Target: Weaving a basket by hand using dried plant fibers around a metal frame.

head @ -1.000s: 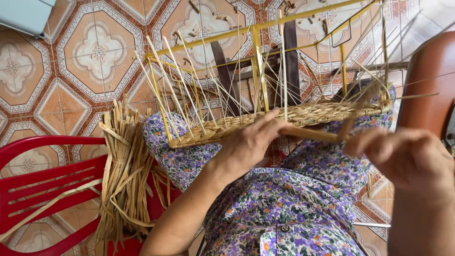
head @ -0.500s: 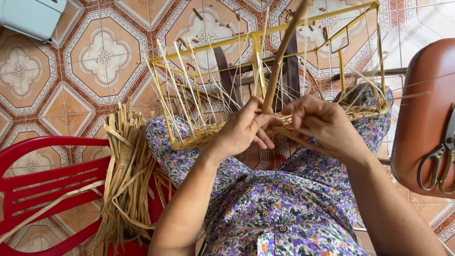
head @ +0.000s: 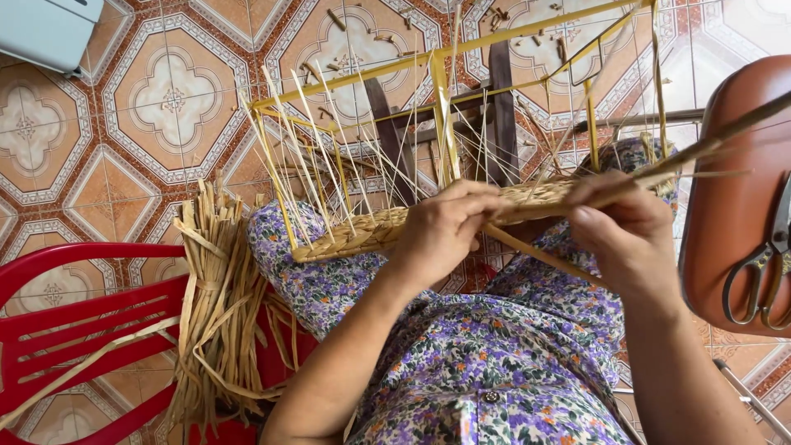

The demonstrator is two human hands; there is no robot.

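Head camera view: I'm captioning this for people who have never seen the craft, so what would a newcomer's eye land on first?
Most striking is the half-woven basket on its yellow frame, resting on the lap at centre, thin stakes fanning upward. The left hand and right hand grip its woven rim and a flat strip. A bundle of dried straw lies over the red chair at lower left; scissors lie at right.

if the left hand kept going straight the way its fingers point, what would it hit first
Probably the woven straw band on the yellow frame: the left hand already curls onto it, its fingers pointing toward the right hand. Depth is uncertain.
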